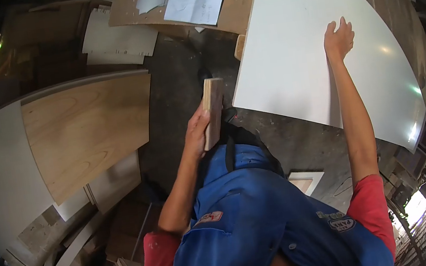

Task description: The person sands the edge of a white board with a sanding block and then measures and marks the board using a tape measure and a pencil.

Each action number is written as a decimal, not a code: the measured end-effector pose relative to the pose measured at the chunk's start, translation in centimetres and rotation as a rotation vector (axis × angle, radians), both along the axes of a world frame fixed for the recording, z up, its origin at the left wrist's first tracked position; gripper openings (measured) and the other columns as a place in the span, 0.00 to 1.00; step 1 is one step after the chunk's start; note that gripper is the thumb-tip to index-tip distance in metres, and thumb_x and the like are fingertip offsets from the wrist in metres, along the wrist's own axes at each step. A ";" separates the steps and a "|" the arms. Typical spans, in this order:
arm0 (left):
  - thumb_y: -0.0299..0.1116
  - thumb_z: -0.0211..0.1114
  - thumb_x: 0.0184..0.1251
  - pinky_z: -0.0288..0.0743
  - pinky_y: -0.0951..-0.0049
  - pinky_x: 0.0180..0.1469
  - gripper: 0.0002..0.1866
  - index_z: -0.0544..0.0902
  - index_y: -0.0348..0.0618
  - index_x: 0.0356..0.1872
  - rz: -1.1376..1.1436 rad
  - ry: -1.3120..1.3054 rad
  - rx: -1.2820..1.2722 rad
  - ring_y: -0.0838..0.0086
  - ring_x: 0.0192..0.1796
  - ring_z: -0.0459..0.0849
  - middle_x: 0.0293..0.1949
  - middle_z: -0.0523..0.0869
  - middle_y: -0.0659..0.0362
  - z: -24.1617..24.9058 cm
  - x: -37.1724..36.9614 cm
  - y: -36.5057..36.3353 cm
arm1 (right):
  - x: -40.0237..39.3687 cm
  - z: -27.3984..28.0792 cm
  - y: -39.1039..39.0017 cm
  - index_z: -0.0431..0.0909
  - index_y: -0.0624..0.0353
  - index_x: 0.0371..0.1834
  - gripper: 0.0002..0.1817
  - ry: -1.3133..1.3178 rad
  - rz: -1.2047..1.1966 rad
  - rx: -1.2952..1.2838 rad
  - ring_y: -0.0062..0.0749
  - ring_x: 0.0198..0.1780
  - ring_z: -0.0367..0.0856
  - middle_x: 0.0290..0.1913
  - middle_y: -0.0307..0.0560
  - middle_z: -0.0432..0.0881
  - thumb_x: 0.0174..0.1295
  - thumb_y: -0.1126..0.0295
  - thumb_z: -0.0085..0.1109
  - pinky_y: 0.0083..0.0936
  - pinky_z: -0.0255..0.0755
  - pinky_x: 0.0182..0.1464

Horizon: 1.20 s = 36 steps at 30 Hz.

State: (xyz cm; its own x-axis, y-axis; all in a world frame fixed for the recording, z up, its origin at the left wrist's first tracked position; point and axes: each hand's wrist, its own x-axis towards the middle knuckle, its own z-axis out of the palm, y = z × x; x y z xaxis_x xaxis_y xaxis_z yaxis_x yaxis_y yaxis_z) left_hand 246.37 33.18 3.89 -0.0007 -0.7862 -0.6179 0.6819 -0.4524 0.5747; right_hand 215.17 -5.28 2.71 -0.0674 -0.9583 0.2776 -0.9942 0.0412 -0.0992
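In the middle of the head view my left hand (197,130) is closed round a short, flat plywood block (214,112), gripped by its long edge and held upright in front of my body. Pale layered edges show on the block's left side. Over on the right, my right hand (339,40) is held over a large white panel (287,42), fingers stretched and slightly apart with nothing in them. The panel's surface is smooth and glossy, with bright reflections toward its right corner.
A wooden table (238,0) at the top bears a creased white paper (194,5). Large boards, one a wood-grain sheet (94,130), stand to the left. On the dark floor (173,73), a small white-edged frame (306,181) lies near my body.
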 end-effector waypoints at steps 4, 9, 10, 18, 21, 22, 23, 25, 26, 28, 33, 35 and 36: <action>0.33 0.61 0.79 0.59 0.70 0.76 0.28 0.70 0.38 0.76 -0.032 -0.662 -0.332 0.68 0.74 0.69 0.76 0.70 0.52 1.0 -3.3 -8.1 | -0.3 -0.6 -0.4 0.67 0.56 0.76 0.31 0.031 -0.010 -0.012 0.63 0.78 0.57 0.79 0.60 0.62 0.75 0.52 0.45 0.58 0.52 0.77; 0.35 0.59 0.81 0.61 0.72 0.74 0.28 0.69 0.37 0.76 0.055 -0.632 -0.415 0.68 0.70 0.75 0.68 0.79 0.50 -0.8 -2.2 -21.4 | 0.4 0.0 0.5 0.65 0.55 0.77 0.30 0.001 -0.017 -0.006 0.66 0.79 0.54 0.79 0.62 0.60 0.75 0.55 0.47 0.59 0.50 0.77; 0.38 0.57 0.81 0.62 0.73 0.73 0.28 0.68 0.36 0.76 0.038 -0.594 -0.369 0.68 0.70 0.75 0.68 0.80 0.48 0.0 -1.8 -24.7 | 0.5 0.2 0.6 0.65 0.55 0.77 0.30 -0.004 -0.039 -0.012 0.66 0.79 0.54 0.79 0.62 0.60 0.75 0.55 0.47 0.59 0.50 0.77; 0.45 0.60 0.80 0.68 0.74 0.67 0.30 0.71 0.36 0.74 0.060 -0.644 -0.429 0.72 0.64 0.78 0.61 0.84 0.54 -0.6 0.7 -47.8 | 1.0 0.6 1.1 0.65 0.56 0.76 0.30 -0.003 -0.061 -0.002 0.67 0.78 0.55 0.79 0.62 0.60 0.73 0.58 0.51 0.61 0.51 0.76; 0.49 0.59 0.79 0.68 0.74 0.66 0.32 0.72 0.37 0.74 -0.001 -0.568 -0.367 0.71 0.63 0.79 0.59 0.85 0.55 -2.7 2.6 -56.2 | 1.2 1.1 1.3 0.65 0.55 0.75 0.30 -0.021 -0.042 0.011 0.67 0.79 0.54 0.79 0.61 0.59 0.72 0.60 0.53 0.61 0.51 0.76; 0.52 0.59 0.78 0.68 0.73 0.67 0.34 0.72 0.37 0.74 -0.066 -0.548 -0.288 0.70 0.63 0.78 0.59 0.84 0.55 -3.2 3.1 -57.7 | 1.3 1.3 1.2 0.65 0.55 0.75 0.30 -0.021 -0.059 0.013 0.67 0.79 0.54 0.79 0.61 0.59 0.72 0.60 0.53 0.61 0.51 0.76; 0.52 0.59 0.78 0.68 0.73 0.67 0.34 0.72 0.37 0.74 -0.083 -0.547 -0.288 0.70 0.63 0.78 0.59 0.84 0.55 -3.4 3.2 -57.8 | 1.3 1.4 1.2 0.65 0.56 0.75 0.30 -0.029 -0.049 0.016 0.66 0.79 0.54 0.79 0.61 0.59 0.72 0.60 0.53 0.61 0.51 0.76; 0.54 0.61 0.76 0.66 0.67 0.72 0.37 0.68 0.39 0.77 -0.039 -0.581 -0.447 0.66 0.70 0.75 0.70 0.76 0.52 -3.4 2.9 -57.4 | 1.1 1.5 1.4 0.65 0.56 0.75 0.30 -0.041 -0.050 0.019 0.66 0.79 0.54 0.78 0.61 0.60 0.72 0.60 0.54 0.61 0.51 0.76; 0.54 0.61 0.76 0.66 0.67 0.72 0.37 0.68 0.39 0.77 -0.047 -0.584 -0.457 0.66 0.70 0.75 0.70 0.76 0.52 -2.6 2.3 -56.3 | 1.1 1.5 1.3 0.66 0.57 0.74 0.29 -0.044 -0.039 0.007 0.66 0.78 0.54 0.78 0.61 0.60 0.72 0.60 0.54 0.61 0.51 0.76; 0.52 0.57 0.79 0.61 0.69 0.72 0.35 0.68 0.38 0.77 -0.007 -0.654 -0.385 0.69 0.71 0.72 0.69 0.78 0.53 -0.2 1.3 -50.9 | 1.1 1.5 1.4 0.66 0.57 0.74 0.29 -0.052 -0.031 -0.007 0.66 0.78 0.55 0.77 0.62 0.61 0.72 0.60 0.54 0.61 0.52 0.75; 0.46 0.52 0.84 0.64 0.77 0.66 0.33 0.60 0.39 0.81 -0.075 -0.655 -0.364 0.78 0.59 0.73 0.69 0.74 0.60 0.4 -0.3 -35.3 | 1.3 1.3 1.2 0.70 0.57 0.71 0.28 -0.004 -0.047 -0.076 0.65 0.75 0.59 0.75 0.60 0.65 0.70 0.59 0.55 0.59 0.55 0.73; 0.45 0.52 0.85 0.65 0.80 0.61 0.33 0.60 0.38 0.81 -0.085 -0.624 -0.304 0.80 0.52 0.70 0.68 0.73 0.61 0.5 -0.9 -28.6 | 1.3 1.4 1.0 0.71 0.57 0.70 0.27 -0.005 -0.041 -0.120 0.64 0.75 0.60 0.74 0.60 0.66 0.70 0.59 0.54 0.58 0.56 0.72; 0.45 0.52 0.85 0.66 0.81 0.59 0.32 0.60 0.38 0.81 -0.046 -0.603 -0.331 0.81 0.50 0.69 0.67 0.73 0.62 1.1 -1.6 -25.4 | 1.2 1.3 1.2 0.72 0.57 0.70 0.27 0.005 -0.040 -0.148 0.64 0.74 0.61 0.74 0.60 0.67 0.70 0.58 0.54 0.58 0.57 0.72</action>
State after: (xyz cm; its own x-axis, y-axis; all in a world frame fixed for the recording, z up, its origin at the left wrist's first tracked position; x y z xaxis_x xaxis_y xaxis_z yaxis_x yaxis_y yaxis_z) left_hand 244.79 7.80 4.94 0.2301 -0.9409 -0.2484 0.1845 -0.2085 0.9605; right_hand 216.40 -4.05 4.04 -0.1033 -0.9035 0.4159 -0.9925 0.0663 -0.1025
